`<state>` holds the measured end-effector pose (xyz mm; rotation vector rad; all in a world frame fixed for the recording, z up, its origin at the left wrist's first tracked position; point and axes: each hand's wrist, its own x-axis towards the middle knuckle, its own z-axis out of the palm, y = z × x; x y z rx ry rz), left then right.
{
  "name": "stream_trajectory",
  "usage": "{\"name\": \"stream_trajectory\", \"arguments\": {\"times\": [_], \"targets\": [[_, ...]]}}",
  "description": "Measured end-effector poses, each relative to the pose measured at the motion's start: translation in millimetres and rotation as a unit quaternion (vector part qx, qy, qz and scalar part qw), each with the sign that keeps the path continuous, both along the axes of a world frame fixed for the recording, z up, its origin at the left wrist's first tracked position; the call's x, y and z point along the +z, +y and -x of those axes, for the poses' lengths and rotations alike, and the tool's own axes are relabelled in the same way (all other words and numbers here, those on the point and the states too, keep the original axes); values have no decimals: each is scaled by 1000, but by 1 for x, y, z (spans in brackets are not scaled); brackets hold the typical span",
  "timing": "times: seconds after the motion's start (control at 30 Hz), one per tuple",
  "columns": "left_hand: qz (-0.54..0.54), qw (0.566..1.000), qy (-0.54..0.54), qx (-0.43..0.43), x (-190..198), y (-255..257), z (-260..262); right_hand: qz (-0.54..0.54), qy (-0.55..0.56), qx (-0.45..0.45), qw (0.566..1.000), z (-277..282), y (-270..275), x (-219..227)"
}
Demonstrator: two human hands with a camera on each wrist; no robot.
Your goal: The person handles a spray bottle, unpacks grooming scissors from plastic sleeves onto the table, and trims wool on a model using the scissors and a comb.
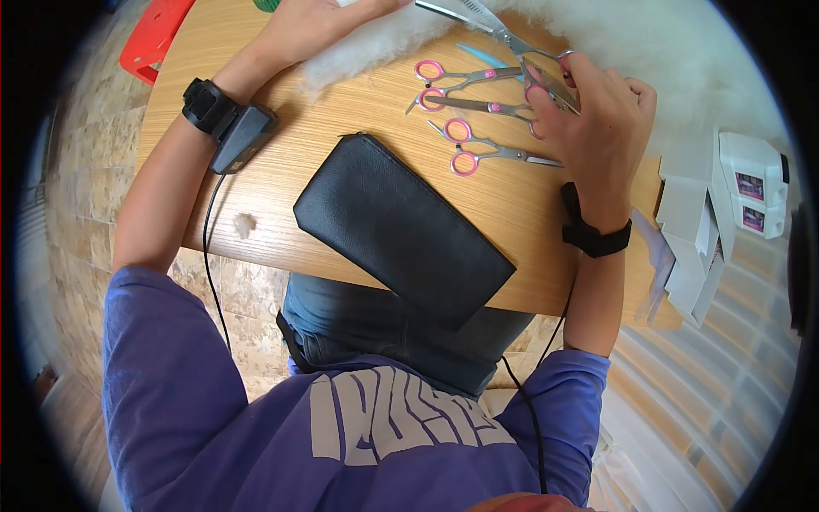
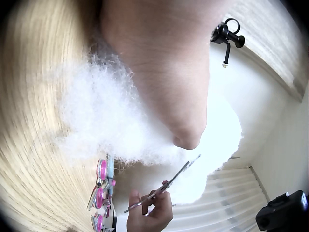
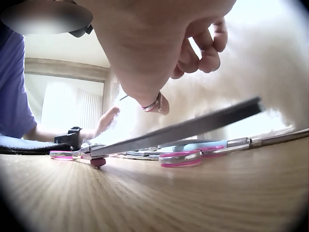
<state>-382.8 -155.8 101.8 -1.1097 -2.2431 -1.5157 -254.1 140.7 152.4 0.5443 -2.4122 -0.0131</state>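
Note:
My right hand holds a pair of thinning scissors by its finger rings, the blades slightly apart and pointing toward the white fluffy fur. In the left wrist view the toothed blade and the plain blade of these scissors show below the left thumb. My left hand lies against the fur, its thumb extended; its other fingers are hidden, so I cannot tell whether they grip. Beneath the right hand, several pink-ringed scissors and a light blue tool rest on the table.
A black zip pouch lies at the front edge of the wooden table. One small fur tuft sits left of it. White containers stand at right, a red chair at far left. Cables run from both wrists.

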Motion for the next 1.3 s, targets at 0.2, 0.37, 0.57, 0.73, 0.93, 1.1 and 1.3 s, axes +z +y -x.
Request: {"name": "stream_trajectory", "arguments": {"times": [0.2, 0.37, 0.57, 0.73, 0.93, 1.1, 1.3], "targets": [[15, 1000, 7, 12, 7, 0, -6, -16, 11, 20, 1000, 2, 4, -1], [-3, 1000, 0, 0, 0, 0, -1, 20, 16, 12, 1000, 0, -8, 1], [8, 999, -41, 7, 10, 1, -8, -7, 21, -12, 1000, 2, -12, 2], [7, 1000, -6, 10, -1, -1, 1, -12, 11, -10, 1000, 7, -17, -2], [-9, 1000, 2, -11, -3, 0, 3, -44, 25, -12, 999, 12, -10, -9], [16, 1000, -4, 11, 2, -1, -2, -19, 26, 11, 999, 4, -24, -1], [-5, 1000, -30, 2, -1, 2, 1, 2, 7, 4, 1000, 6, -28, -1]]}}
